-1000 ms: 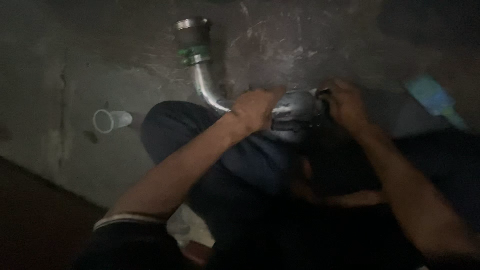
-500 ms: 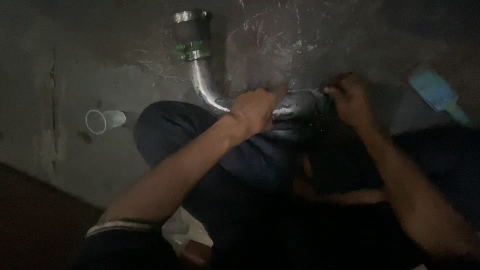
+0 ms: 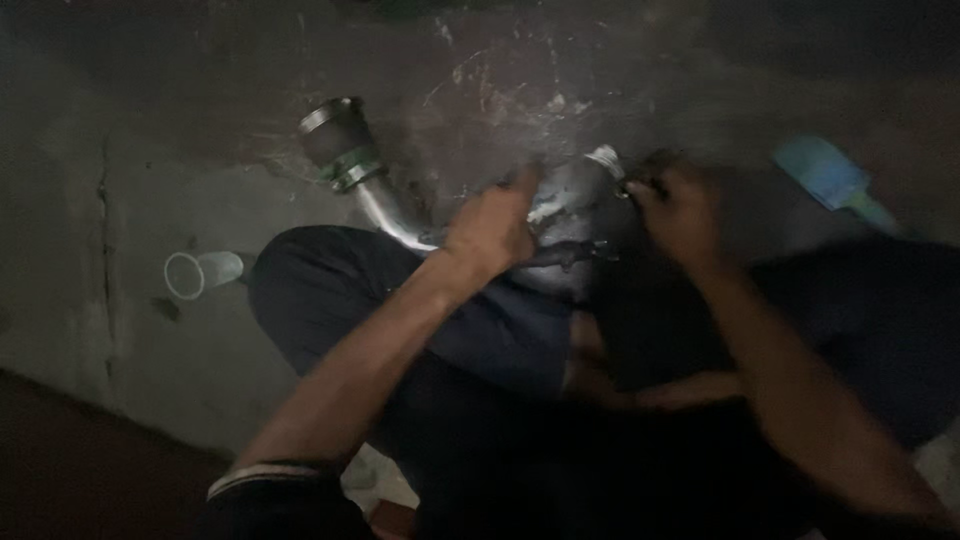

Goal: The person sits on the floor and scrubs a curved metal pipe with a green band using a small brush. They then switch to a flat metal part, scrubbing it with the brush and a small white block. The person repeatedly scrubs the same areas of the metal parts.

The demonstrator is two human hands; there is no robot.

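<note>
A curved shiny metal pipe (image 3: 385, 215) with a black rubber coupling and a green band at its far end (image 3: 338, 145) lies across my knee over the dark concrete floor. My left hand (image 3: 492, 228) grips the pipe's middle, thumb raised. My right hand (image 3: 675, 205) is closed at the pipe's near end (image 3: 603, 160), where a metal clamp ring shows. Whether it holds a small tool is too dark and blurred to tell.
A clear plastic cup (image 3: 200, 272) lies on its side on the floor at the left. A light blue flat object (image 3: 830, 178) lies at the upper right. My dark trouser legs (image 3: 330, 290) fill the lower middle. The floor (image 3: 150, 150) is cracked and stained.
The pipe has swung: its coupling end moved left and down, and its near end rose. Both hands stayed on it and shifted slightly left.
</note>
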